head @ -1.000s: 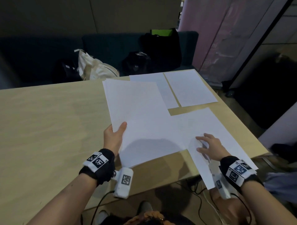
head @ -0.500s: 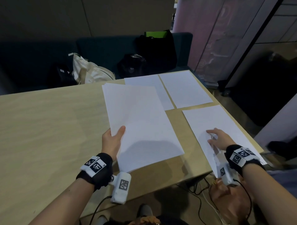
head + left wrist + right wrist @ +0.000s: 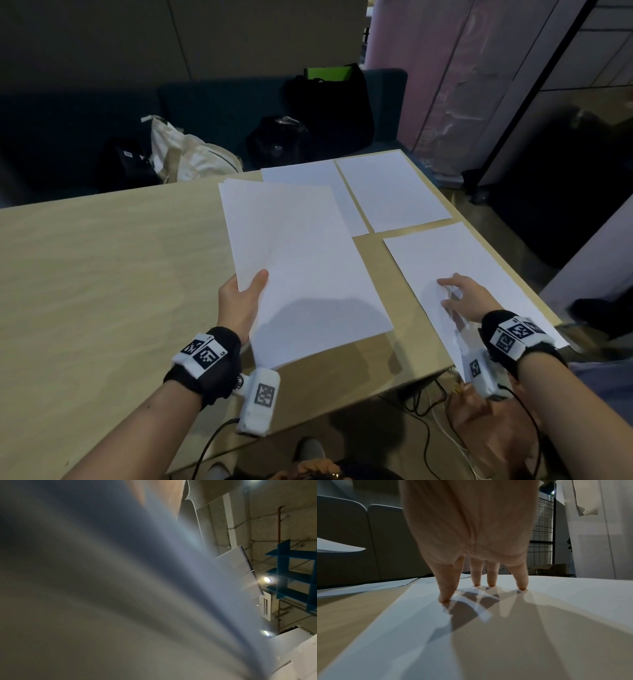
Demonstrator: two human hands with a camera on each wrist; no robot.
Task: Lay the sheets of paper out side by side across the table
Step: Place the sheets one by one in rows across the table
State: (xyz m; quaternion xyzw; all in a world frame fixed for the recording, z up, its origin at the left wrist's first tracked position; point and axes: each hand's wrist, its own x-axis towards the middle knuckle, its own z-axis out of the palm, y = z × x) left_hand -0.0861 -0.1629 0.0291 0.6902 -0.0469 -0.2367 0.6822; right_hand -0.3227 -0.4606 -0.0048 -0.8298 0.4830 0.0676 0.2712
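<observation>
My left hand grips a stack of white paper sheets by its left edge, thumb on top, held above the wooden table. The stack's underside fills the left wrist view. My right hand presses straight fingertips on a single sheet lying at the table's near right corner; its near end hangs over the table edge. Two more sheets lie side by side at the far right: one by the right edge, another partly hidden by the held stack.
Behind the table stands a dark sofa with a white tote bag and black bags. Cables hang below the table's near edge. The table's left half is bare wood. A pink wall panel stands at right.
My right hand has slid the single sheet to the right, out from under the stack, to the near right corner. The left hand keeps hold of the stack, which barely moved.
</observation>
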